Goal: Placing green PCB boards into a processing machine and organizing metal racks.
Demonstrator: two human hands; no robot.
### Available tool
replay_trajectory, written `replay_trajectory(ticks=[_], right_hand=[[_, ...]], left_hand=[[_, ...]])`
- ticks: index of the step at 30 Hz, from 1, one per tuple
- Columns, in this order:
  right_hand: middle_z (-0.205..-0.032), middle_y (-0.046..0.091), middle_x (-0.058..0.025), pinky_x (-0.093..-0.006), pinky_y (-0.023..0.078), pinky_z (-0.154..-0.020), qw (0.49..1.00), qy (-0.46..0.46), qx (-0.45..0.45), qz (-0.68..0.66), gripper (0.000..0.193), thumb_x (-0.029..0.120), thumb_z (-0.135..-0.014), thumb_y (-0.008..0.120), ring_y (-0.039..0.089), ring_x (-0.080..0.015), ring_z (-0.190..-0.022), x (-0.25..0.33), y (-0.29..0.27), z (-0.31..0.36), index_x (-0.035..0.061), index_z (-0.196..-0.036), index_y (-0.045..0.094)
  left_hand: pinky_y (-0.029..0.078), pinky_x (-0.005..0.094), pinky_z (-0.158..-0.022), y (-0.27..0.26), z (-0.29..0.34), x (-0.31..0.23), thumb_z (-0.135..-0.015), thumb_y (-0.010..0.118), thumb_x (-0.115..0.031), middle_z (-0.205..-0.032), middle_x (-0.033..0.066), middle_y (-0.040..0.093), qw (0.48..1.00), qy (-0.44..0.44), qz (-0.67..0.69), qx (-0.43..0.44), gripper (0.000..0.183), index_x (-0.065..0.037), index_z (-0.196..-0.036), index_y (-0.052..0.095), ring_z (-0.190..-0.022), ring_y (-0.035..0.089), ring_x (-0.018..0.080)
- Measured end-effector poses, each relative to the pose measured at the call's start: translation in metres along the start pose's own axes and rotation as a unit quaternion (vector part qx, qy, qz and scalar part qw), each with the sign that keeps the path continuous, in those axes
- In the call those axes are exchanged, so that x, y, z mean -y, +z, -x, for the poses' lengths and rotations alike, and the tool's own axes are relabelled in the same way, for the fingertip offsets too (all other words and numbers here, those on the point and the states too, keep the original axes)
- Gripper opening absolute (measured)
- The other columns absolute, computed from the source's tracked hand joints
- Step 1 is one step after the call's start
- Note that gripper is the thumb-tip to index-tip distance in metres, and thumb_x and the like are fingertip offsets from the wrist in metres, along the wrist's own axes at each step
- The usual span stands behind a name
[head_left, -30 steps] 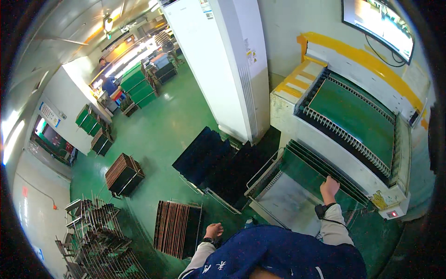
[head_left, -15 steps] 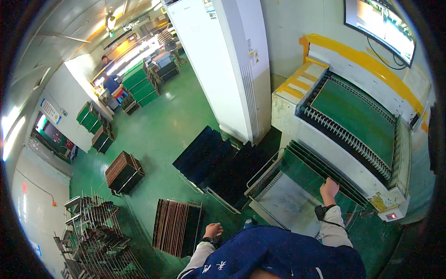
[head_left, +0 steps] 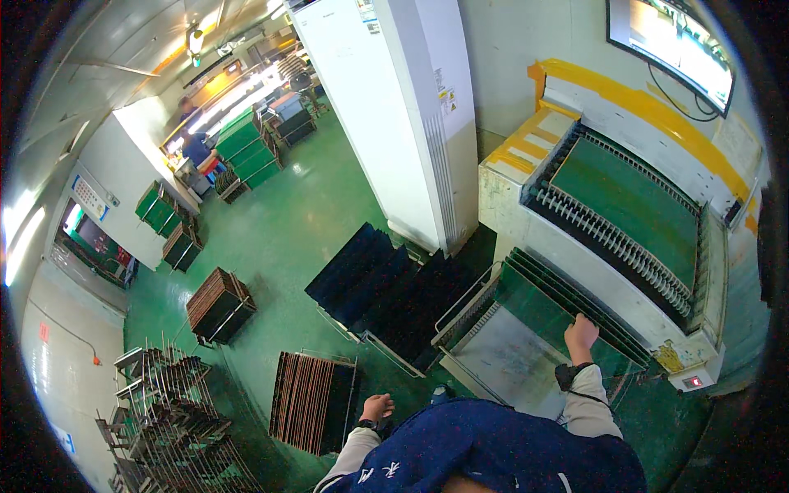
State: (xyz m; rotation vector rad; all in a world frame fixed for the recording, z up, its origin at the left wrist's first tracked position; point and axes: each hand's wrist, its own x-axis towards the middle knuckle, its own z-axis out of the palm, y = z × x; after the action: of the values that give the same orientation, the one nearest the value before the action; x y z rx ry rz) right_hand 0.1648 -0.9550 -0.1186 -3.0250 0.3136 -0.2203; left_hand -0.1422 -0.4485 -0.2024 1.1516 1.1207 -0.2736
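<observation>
My right hand point(head_left: 582, 335) is closed at the upper edge of the nearest green board point(head_left: 530, 300), one of several thin boards standing upright in a wire rack point(head_left: 470, 306). Its fingertips are partly hidden behind that edge. Inside the rack, a grey bottom surface point(head_left: 514, 357) shows in front of the boards. My left hand point(head_left: 377, 407) is low at my left side, fingers curled, with nothing visible in it. Beside it stands a rack of brown-edged boards point(head_left: 308, 398), apart from the hand.
A machine with rollers point(head_left: 612, 246) carries a flat green board point(head_left: 629, 209) at the right. Racks of dark boards point(head_left: 362, 275) stand before a tall white cabinet point(head_left: 386, 107). Metal racks point(head_left: 168, 411) are piled at the left. A person point(head_left: 197, 149) sits far back.
My hands and the boards stay nearly in place; the view shifts very slightly. Far back, a second person's head has moved and is now blurred.
</observation>
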Motion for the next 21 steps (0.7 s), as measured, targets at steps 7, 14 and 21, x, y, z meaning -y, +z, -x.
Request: replay_trajectory(ticks=[7,14,21], right_hand=[[-0.073,0.064,-0.0128,-0.0446,0.045,-0.072,1.000,0.006,0.007,-0.006,0.018,0.018,-0.069,0.068,0.063,-0.0314,-0.076,-0.0001,-0.0023,-0.0030,0.0081,-0.081,0.057],[-0.075,0.064,-0.0120,-0.0439,0.044,-0.075,1.000,0.014,0.017,0.008,0.019,0.019,-0.069,0.068,0.063,-0.0307,-0.078,0.0008,-0.0032,-0.0052,0.0087,-0.082,0.058],[-0.077,0.065,-0.0117,-0.0433,0.045,-0.073,1.000,0.011,0.010,0.011,0.020,0.019,-0.069,0.068,0.064,-0.0302,-0.077,0.0015,-0.0043,-0.0053,0.0090,-0.082,0.058]], left_hand=[[0.051,0.0324,-0.053,0.0013,-0.0053,0.0013,-0.087,0.060,-0.021,-0.083,0.0072,0.063,1.000,-0.003,-0.002,0.000,0.021,-0.006,-0.100,0.056,-0.066,0.062,0.0191],[0.050,0.0313,-0.052,0.0036,-0.0061,0.0011,-0.087,0.060,-0.021,-0.082,0.0075,0.062,1.000,-0.006,-0.001,0.000,0.020,-0.005,-0.099,0.055,-0.066,0.062,0.0193],[0.049,0.0306,-0.051,0.0044,-0.0085,0.0010,-0.087,0.060,-0.020,-0.081,0.0078,0.062,1.000,-0.008,0.005,-0.005,0.020,-0.005,-0.099,0.056,-0.066,0.061,0.0196]])
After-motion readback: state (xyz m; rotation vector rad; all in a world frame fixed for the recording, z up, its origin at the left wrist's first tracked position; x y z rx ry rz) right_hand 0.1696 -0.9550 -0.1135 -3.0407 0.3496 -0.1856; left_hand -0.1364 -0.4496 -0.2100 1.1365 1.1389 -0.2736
